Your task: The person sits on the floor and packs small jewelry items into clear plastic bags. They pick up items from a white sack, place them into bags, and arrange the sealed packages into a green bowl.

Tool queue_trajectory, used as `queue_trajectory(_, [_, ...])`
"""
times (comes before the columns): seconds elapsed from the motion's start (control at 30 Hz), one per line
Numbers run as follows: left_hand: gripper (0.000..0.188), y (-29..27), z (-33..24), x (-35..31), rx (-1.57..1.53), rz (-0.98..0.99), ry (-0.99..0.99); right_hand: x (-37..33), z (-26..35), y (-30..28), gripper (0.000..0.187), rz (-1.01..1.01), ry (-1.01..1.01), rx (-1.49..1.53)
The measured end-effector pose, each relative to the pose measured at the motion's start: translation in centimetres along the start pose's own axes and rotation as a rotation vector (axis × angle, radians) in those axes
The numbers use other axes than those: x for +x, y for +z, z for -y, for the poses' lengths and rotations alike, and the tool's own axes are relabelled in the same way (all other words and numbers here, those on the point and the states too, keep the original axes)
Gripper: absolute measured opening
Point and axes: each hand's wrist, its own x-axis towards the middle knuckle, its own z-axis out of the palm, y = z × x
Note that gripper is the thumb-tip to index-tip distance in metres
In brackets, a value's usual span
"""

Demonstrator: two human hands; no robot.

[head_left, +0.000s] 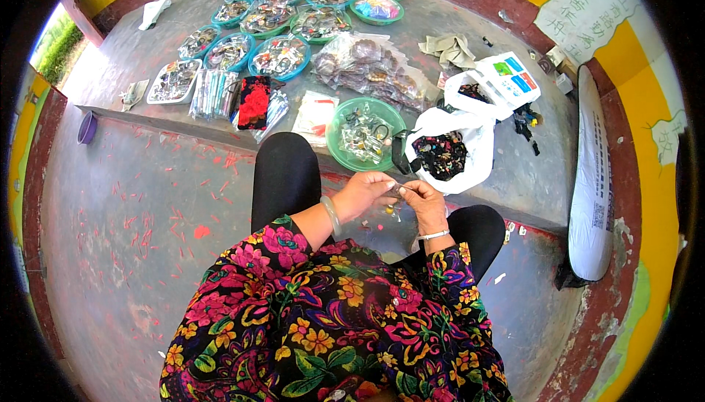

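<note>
Both my hands meet above my lap, fingertips almost touching. My left hand (pixel 362 196), with a pale bangle at the wrist, is closed in a pinch. My right hand (pixel 425 206), wearing a thin bracelet, pinches at the same spot. Between the fingertips is a small dark piece, too small to name, with a yellowish bit (pixel 390 209) hanging under it. Just beyond my hands sits a green basin (pixel 335 143) of small clear packets and dark loops. A white plastic bag (pixel 481 154) beside it gapes open around black bands with coloured bits (pixel 440 154).
Several round basins (pixel 280 73) of small goods crowd the raised ledge. Nearer lie clear packets (pixel 367 64), a red-and-black pouch (pixel 254 102) and a white tray (pixel 154 93). A second white bag (pixel 507 82) stands right; a long silver-grey padded object (pixel 592 182) leans by the wall.
</note>
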Motion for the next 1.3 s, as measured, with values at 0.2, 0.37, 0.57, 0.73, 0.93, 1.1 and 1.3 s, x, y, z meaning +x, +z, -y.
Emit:
queue_trajectory(0.2, [0.020,0.1,-0.2,-0.1,-0.039,0.001,-0.004,-0.3,0.4,-0.1,0.003,-0.068,0.000,-0.049])
queue_trajectory(0.37, [0.020,0.0,-0.2,-0.1,-0.077,0.005,0.003,-0.4,0.4,-0.2,0.004,-0.067,-0.028,-0.034])
queue_trajectory(0.57, [0.019,0.9,-1.8,-1.0,-0.080,0.058,-0.003,-0.6,1.3,0.0,0.006,-0.035,-0.237,-0.248])
queue_trajectory(0.73, [0.015,0.7,-1.2,-0.7,0.205,-0.009,-0.025,-0.7,1.2,0.3,0.007,-0.019,-0.334,-0.359])
queue_trajectory(0.93, [0.014,0.3,-1.2,-0.5,0.214,-0.024,-0.037,-1.0,2.0,0.6,0.005,-0.029,-0.349,-0.369])
queue_trajectory(1.1, [0.015,0.1,-1.3,-0.3,0.148,0.019,-0.039,-0.7,1.2,0.3,0.005,-0.052,-0.348,-0.317])
queue_trajectory(1.3, [0.017,-0.5,-1.1,0.0,-0.034,-0.053,-0.086,-0.2,0.3,-0.5,0.013,-0.093,-0.069,-0.038])
